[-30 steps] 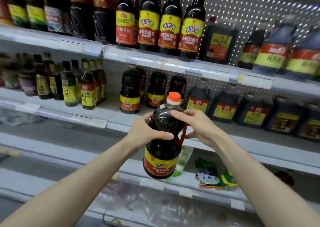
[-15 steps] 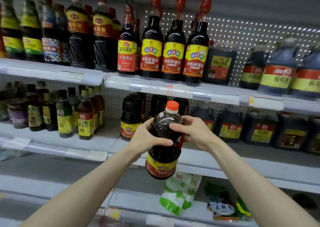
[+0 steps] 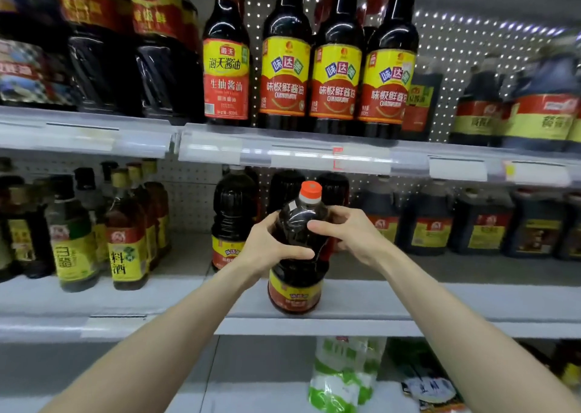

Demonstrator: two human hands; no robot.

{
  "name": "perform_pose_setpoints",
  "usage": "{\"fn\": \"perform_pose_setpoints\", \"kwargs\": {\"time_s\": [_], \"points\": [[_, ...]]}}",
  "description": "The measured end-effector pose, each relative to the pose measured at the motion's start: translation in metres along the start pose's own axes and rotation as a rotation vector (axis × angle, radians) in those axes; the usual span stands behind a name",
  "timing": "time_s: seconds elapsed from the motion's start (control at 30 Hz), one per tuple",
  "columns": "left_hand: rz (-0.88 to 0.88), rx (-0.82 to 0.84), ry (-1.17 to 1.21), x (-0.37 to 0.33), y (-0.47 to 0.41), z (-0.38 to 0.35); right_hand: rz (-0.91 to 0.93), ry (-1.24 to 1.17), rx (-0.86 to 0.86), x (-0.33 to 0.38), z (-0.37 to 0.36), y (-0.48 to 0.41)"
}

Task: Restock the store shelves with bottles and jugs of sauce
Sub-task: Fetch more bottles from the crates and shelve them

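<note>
The left hand (image 3: pixel 271 246) and the right hand (image 3: pixel 353 234) both grasped the shoulder of a dark sauce bottle (image 3: pixel 295 290) with an orange cap (image 3: pixel 310 190), one hand on each side. The bottle stood upright at the front of the middle shelf (image 3: pixel 408 299); whether its base touched the shelf I could not tell. Similar dark bottles (image 3: pixel 232 217) stood just behind it and square jugs (image 3: pixel 430 224) to the right. On the upper shelf (image 3: pixel 298 150) stood tall bottles (image 3: pixel 284 66) with yellow and red labels.

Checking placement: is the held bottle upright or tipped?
Upright: bottle has orange cap on top, label end down by the shelf; left hand and right hand grip it.
</note>
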State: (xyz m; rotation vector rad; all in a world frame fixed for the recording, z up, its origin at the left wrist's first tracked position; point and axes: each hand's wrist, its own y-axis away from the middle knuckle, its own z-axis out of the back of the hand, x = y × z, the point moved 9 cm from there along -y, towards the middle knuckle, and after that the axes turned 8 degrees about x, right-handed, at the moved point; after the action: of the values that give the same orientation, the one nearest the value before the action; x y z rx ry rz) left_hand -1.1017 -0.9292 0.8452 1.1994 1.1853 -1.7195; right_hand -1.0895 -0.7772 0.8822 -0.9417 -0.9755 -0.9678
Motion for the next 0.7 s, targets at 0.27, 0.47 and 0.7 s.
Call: {"fn": "perform_pose_setpoints", "kwargs": {"time_s": [0.27,0.47,0.7], "points": [[0.005,0.011,0.042,0.022,-0.036,0.015,-0.012,-0.02,-0.012,-0.014,0.0,-0.039],[-0.005,0.001,0.052,0.034,-0.051,0.019,-0.045,-0.041,-0.026,-0.027,0.001,-0.059],[0.004,-0.042,0.109,0.047,-0.061,0.016,-0.073,-0.1,-0.077,-0.041,0.005,-0.072]]}}
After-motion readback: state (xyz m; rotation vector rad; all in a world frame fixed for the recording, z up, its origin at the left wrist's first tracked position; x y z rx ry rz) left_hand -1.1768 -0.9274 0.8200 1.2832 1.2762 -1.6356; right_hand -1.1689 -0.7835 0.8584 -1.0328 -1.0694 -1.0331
